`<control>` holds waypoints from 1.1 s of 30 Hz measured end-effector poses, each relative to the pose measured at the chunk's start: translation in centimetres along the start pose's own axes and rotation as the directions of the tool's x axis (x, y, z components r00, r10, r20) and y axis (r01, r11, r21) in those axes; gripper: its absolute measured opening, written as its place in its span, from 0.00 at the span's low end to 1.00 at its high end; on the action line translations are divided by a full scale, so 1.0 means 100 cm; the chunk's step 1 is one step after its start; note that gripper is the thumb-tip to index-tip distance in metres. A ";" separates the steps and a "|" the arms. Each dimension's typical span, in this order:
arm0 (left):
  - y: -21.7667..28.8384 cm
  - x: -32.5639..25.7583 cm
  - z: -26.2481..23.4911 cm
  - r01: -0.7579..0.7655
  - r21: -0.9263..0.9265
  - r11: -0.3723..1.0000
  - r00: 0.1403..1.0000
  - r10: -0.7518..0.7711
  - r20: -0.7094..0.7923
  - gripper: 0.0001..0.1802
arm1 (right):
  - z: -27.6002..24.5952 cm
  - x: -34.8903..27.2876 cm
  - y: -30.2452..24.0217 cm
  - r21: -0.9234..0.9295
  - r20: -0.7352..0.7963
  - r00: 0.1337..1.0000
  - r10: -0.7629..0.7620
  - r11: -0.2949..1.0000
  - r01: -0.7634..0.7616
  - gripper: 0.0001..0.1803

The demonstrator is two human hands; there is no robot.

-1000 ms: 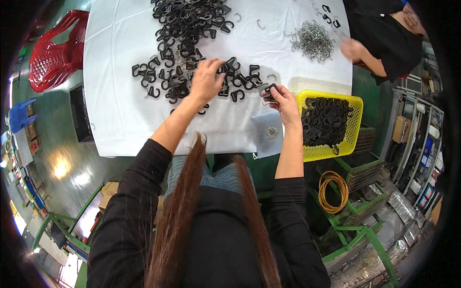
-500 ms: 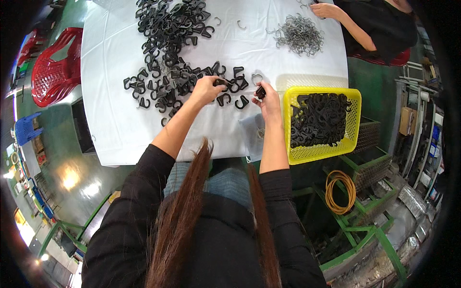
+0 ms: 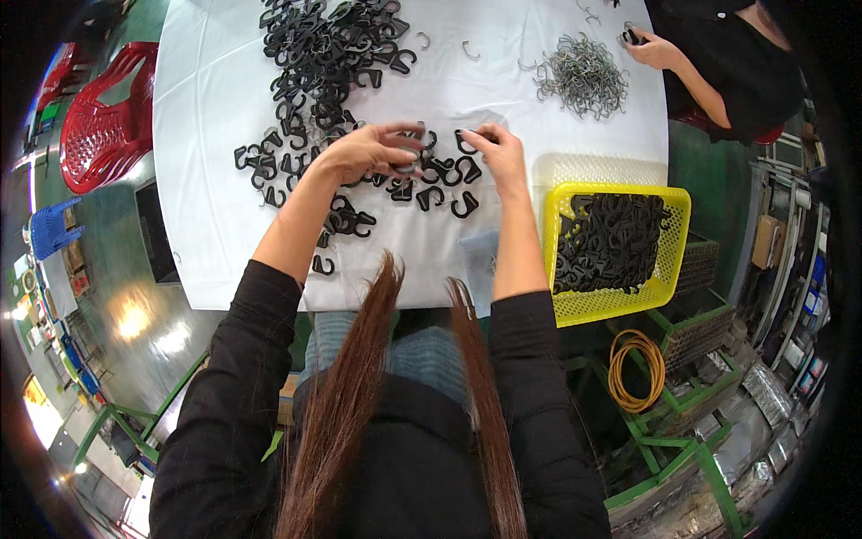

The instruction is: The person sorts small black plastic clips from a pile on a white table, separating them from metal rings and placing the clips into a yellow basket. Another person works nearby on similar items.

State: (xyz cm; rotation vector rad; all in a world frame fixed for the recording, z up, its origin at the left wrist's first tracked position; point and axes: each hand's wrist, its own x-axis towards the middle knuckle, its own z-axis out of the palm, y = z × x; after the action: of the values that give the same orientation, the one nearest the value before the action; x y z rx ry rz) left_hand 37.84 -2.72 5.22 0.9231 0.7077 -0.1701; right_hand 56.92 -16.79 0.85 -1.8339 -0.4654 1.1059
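Over the middle of the table, my left hand (image 3: 366, 154) hovers above a spread of black plastic hooks (image 3: 346, 216). Motion blurs its fingers, but they look apart; a dark shape shows between them, likely a hook below. To its right, my right hand (image 3: 503, 157) is closed in a pinch on a black plastic hook (image 3: 467, 141). Several loose hooks (image 3: 464, 205) lie just below and left of it. A larger heap of the same hooks (image 3: 332, 54) stretches to the far side of the white-covered table (image 3: 215, 180).
Right of my right arm stands a yellow plastic basket (image 3: 682, 229) with many black hooks inside. A pile of thin metal hooks (image 3: 584, 76) lies far right, near another person's hand (image 3: 655, 51). A clear plastic bag (image 3: 479, 256) rests by the near edge. Red chairs (image 3: 108, 126) stand left.
My left hand has shifted left and its fingers have spread from a pinch. My right hand has moved slightly away from me. The other person's hand has come down and right.
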 end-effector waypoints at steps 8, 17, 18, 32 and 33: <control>-0.001 -0.002 -0.014 -0.031 -0.010 0.999 0.997 0.030 -0.074 0.22 | -0.003 -0.023 0.016 -0.097 -0.019 0.999 0.045 0.994 -0.047 0.15; -0.007 0.033 -0.006 0.168 0.253 0.953 0.838 -0.004 -0.545 0.25 | 0.002 -0.038 0.031 -0.261 -0.119 0.992 0.051 0.962 -0.081 0.10; -0.011 0.038 0.002 0.248 0.629 0.737 0.752 0.262 -0.604 0.29 | -0.005 -0.044 0.030 -0.064 -0.074 0.993 0.093 0.993 -0.097 0.10; 0.012 0.032 -0.002 0.038 0.577 0.816 0.929 0.184 -0.321 0.17 | -0.028 -0.085 -0.007 0.310 -0.199 0.954 0.223 0.938 -0.155 0.10; 0.018 0.033 0.009 0.060 0.425 0.903 0.931 0.103 -0.350 0.17 | -0.040 -0.095 -0.008 0.380 -0.239 0.948 0.210 0.919 -0.108 0.10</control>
State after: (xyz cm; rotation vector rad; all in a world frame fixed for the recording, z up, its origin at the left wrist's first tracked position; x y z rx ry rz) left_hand 41.58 -1.84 4.71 1.4103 1.0290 -0.1374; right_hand 55.36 -24.98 6.89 -1.6779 0.0567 0.9484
